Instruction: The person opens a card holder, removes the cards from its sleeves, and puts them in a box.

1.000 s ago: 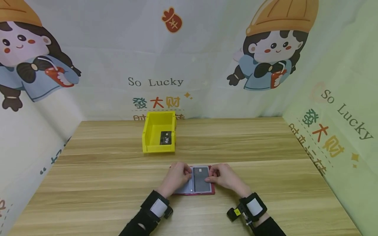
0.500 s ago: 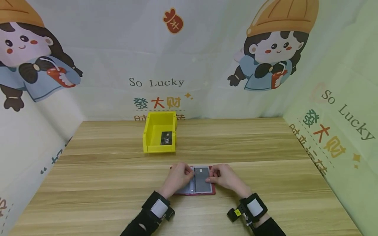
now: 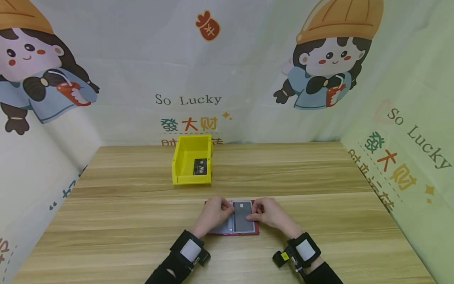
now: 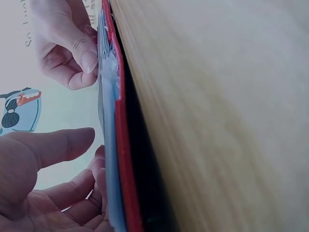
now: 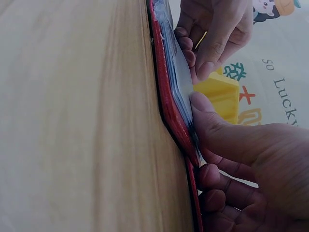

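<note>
A red card holder [image 3: 213,233] lies open on the wooden table [image 3: 319,177], its clear sleeves facing up. A dark grey card [image 3: 242,219] with a chip sits in the right-hand sleeve. My left hand [image 3: 214,213] pinches the clear sleeves [image 5: 181,82] at the middle fold with curled fingers. My right hand [image 3: 266,213] pinches the card's right edge, thumb on top. In the left wrist view the left hand [image 4: 53,193] is beside the holder's red cover [image 4: 123,145]. The right wrist view has my right hand [image 5: 251,159] with its thumb pressed on the sleeves.
A yellow open bin [image 3: 184,157] stands behind the holder, left of centre, with a black VIP card [image 3: 200,166] inside. Printed cloth walls [image 3: 227,71] close in the table at the back and both sides.
</note>
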### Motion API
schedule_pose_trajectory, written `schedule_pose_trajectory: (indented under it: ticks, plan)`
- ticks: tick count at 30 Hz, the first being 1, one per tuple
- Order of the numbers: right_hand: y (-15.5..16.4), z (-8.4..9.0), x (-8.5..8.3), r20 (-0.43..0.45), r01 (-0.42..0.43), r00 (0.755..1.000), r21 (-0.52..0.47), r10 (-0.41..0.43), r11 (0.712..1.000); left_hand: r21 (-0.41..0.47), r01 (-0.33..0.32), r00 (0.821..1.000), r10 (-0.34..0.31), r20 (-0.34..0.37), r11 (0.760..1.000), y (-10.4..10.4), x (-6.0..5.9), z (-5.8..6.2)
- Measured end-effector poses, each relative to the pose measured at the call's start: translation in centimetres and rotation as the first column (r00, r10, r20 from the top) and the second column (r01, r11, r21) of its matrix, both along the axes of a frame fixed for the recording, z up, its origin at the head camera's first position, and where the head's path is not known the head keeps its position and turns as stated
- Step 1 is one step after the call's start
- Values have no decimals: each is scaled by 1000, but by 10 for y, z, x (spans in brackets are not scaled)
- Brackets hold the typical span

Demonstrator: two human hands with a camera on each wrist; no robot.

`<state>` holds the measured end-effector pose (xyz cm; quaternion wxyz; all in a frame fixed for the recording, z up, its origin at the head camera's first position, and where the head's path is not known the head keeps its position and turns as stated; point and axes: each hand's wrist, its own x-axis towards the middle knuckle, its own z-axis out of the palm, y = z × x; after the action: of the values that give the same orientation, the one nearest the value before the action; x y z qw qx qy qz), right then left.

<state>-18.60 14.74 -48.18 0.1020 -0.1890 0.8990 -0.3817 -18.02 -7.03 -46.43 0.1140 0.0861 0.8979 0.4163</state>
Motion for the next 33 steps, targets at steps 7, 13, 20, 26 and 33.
schedule_pose_trajectory:
  ticks: [7,13,20,26,33]
  plan:
    - [0,0,1,3,-1,1000,-9,1,1000,10,-6,1000,6,2,1000,1,1,1]
    - [0,-1,0,-2,6,1000,-6,-6,1000,15,-11,1000,11,17,1000,1,1,2]
    - [-1,-2,0,-8,17,1000,-8,-17,1000,18,-10,1000,10,21,1000,1,1,2]
    - [-1,-3,0,-35,20,999,1,-20,1000,30,-2,999,1,32,1000,1,0,3]
    - [-1,-3,-1,-39,20,999,1,-20,1000,28,-3,999,2,40,1000,1,-1,4]
